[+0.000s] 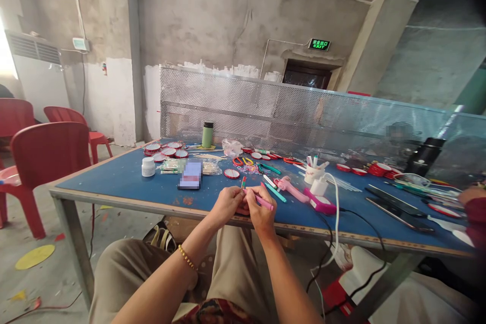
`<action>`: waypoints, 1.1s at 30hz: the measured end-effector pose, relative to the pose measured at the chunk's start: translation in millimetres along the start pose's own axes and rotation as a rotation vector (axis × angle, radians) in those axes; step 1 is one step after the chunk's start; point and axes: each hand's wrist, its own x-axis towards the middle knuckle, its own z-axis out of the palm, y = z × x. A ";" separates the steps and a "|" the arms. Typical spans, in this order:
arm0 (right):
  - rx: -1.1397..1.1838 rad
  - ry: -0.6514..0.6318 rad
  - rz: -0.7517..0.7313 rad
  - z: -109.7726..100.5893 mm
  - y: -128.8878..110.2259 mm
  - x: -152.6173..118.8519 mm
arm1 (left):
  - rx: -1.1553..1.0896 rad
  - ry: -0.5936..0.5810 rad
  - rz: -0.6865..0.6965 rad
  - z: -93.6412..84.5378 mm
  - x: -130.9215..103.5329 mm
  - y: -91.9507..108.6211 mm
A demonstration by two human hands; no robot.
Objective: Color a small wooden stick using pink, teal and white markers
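Note:
My right hand (262,215) is closed round a pink marker pen (265,202), whose near end sticks out to the right. My left hand (229,203) meets it at the fingertips and pinches a small slim piece with a red and green end (243,182). Most of that piece is hidden by my fingers, so its kind cannot be told. Both hands are at the table's front edge, above my lap. Just beyond them lie a teal marker (276,193) and a round red-rimmed disc (231,174).
On the blue table (125,182) are a phone (191,176), a white jar (148,167), a green bottle (207,135), pliers (269,168), a pink glue gun (291,189), a pen cup (314,172) and cables. A perforated metal screen (235,106) stands behind. Another person's sleeve (476,212) shows at right.

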 end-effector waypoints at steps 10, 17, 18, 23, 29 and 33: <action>0.010 0.030 0.029 0.1 -0.3 -0.8 | -0.082 -0.038 -0.018 2.5 -0.6 1.5; -0.024 0.025 -0.009 1.5 3.6 -1.1 | -0.101 -0.050 -0.009 2.5 -1.9 2.9; -0.019 0.024 -0.006 1.6 3.3 -1.1 | -0.098 -0.049 -0.010 2.5 -1.9 2.9; 0.003 0.012 0.000 1.7 1.5 -1.0 | -0.075 -0.033 -0.007 2.6 -2.2 3.8; -0.008 0.013 -0.002 1.9 2.9 -1.0 | -0.077 -0.033 -0.014 3.2 -2.6 5.4; -0.033 0.014 -0.020 1.7 4.0 -1.4 | -0.088 -0.038 -0.021 3.2 -2.5 5.9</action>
